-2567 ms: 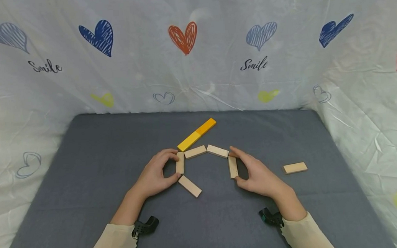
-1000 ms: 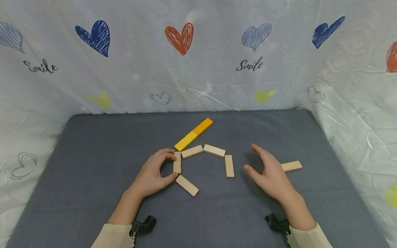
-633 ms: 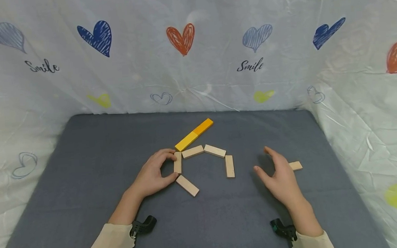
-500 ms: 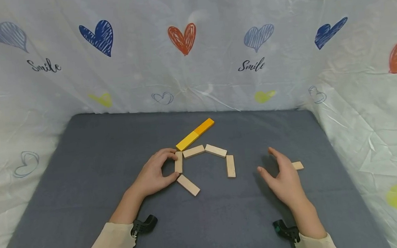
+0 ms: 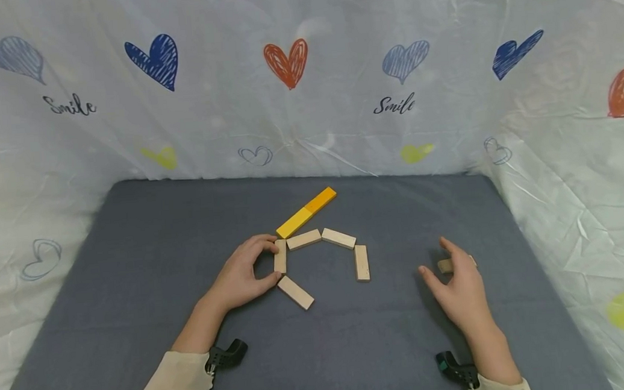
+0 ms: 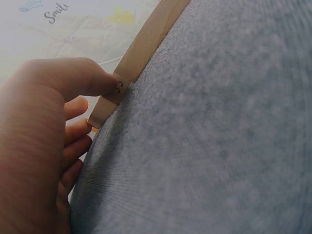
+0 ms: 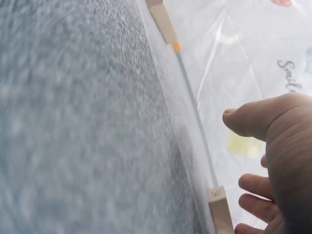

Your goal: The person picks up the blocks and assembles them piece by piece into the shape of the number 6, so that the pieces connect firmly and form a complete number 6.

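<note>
My left hand [image 5: 244,275] pinches the upright-lying plain wooden block [image 5: 280,259] at the arc's left side, thumb at its near end and fingertips at its far end. Below it a slanted block [image 5: 296,293] lies close to the thumb. To the right, my right hand [image 5: 462,293] hovers with thumb and fingers spread, holding nothing. A lone wooden block [image 5: 445,266] lies just past it, partly hidden behind the fingers. In the right wrist view this block [image 7: 221,209] is apart from the thumb.
Two more blocks [image 5: 304,239] [image 5: 339,238] form the arc's top, and another block [image 5: 362,263] its right side. Behind them, a yellow block [image 5: 294,222] and an orange block [image 5: 320,200] lie end to end on the grey cloth [image 5: 194,221]. A heart-printed curtain stands behind.
My right hand has let go of the arc's right-side block and moved right to the lone block, now partly covering it. The left hand keeps its grip in the same place.
</note>
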The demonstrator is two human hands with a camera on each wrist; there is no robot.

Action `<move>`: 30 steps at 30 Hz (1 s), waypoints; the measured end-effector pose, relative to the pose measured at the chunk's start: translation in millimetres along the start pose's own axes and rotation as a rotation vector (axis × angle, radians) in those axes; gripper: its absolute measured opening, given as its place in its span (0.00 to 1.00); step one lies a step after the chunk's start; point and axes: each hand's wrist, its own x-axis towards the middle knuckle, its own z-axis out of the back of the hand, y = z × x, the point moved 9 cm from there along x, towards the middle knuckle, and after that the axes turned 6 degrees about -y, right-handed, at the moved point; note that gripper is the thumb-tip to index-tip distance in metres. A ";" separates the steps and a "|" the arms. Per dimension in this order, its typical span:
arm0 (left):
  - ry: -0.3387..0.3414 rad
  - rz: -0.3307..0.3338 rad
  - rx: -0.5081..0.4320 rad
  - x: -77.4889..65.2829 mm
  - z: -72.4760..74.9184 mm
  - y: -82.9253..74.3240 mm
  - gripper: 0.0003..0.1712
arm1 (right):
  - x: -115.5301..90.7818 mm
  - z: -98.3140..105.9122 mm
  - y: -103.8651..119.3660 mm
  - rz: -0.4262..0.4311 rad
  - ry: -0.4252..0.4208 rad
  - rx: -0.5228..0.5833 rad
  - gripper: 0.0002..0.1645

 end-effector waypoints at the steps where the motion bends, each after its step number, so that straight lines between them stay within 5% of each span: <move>1: 0.001 0.003 -0.001 -0.1 -0.1 0.7 0.26 | -0.9 1.2 -1.2 -0.002 -0.004 -0.002 0.47; 10: 0.004 0.016 0.004 -0.6 0.6 1.3 0.26 | -6.0 13.3 -10.2 -0.012 -0.065 -0.031 0.48; 30: 0.014 0.035 0.005 -1.1 -0.3 2.4 0.25 | -7.7 19.8 -38.8 -0.188 -0.086 -0.058 0.49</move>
